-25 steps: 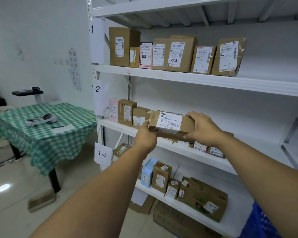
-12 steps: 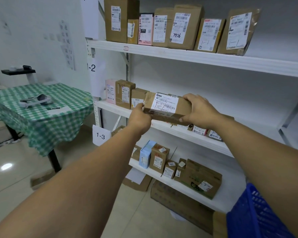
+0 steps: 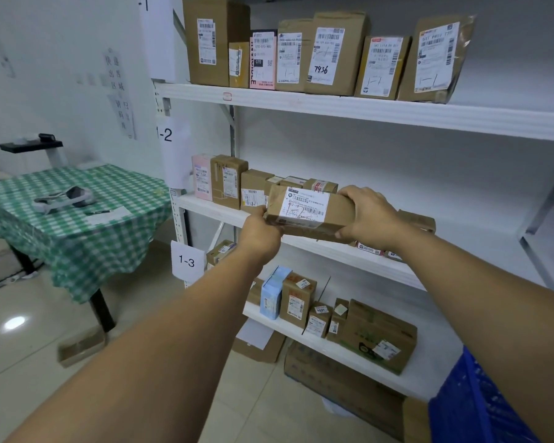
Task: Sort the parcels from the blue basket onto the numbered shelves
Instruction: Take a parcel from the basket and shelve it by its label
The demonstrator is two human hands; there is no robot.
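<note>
Perhaps above shelf 1-2 (image 3: 205,208), left hand (image 3: 261,235), right hand (image 3: 370,218) grip parcel (image 3: 304,210).

Only two arms in view, pretty plain stuff. Left forearm (image 3: 147,346) bare right up to frame edge, right forearm (image 3: 493,282) same deal. Left hand (image 3: 259,238) and right hand (image 3: 370,217) bare too, just skin showing.

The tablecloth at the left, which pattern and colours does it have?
The tablecloth is green and white check, seen in the head view.
</note>
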